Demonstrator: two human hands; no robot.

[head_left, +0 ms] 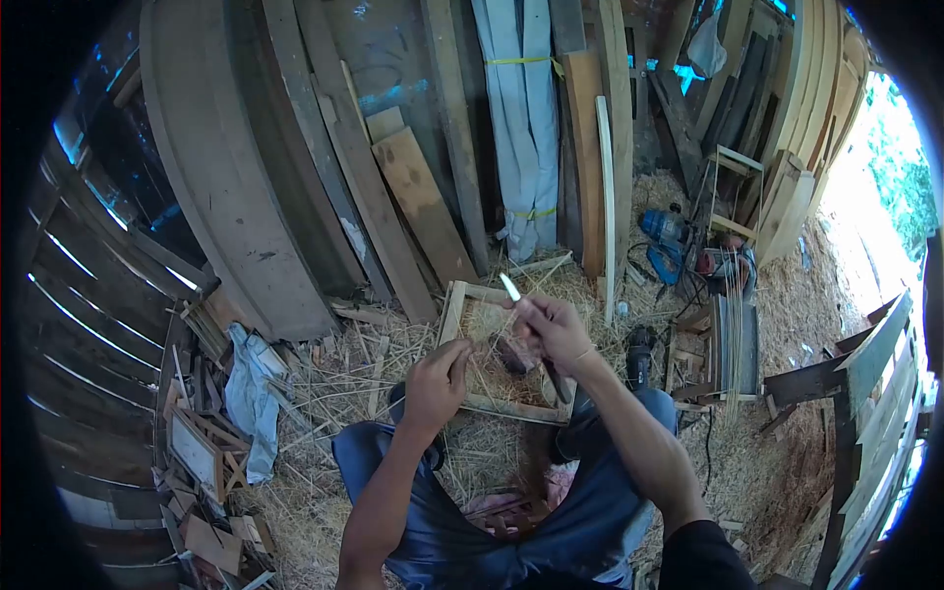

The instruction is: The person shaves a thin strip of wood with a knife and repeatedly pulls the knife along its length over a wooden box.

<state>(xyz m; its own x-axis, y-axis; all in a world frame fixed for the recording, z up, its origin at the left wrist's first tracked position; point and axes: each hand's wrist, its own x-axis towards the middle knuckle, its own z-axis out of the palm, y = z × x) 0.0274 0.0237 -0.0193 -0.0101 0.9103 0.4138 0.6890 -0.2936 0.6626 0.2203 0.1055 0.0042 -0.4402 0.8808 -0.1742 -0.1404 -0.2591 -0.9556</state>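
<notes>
My right hand [554,332] is closed around a knife [510,287], its pale blade pointing up and away to the left. The dark rear end of its handle shows below the fist. My left hand [437,383] is closed in a pinch to the left of the blade; I cannot tell what its fingers hold. Both hands are above a shallow wooden frame [454,313] with shavings and thin strips inside it, between my knees. Beside the right hand, a dark rounded object [513,356] shows partly, the rest covered.
Wooden boards [418,192] lean on the back wall beside a tied grey bundle [526,128]. A blue power tool [665,228] and a black grinder-like tool [641,349] lie to the right. Wood scraps and a pale cloth [254,398] lie left; shavings [295,511] cover the floor.
</notes>
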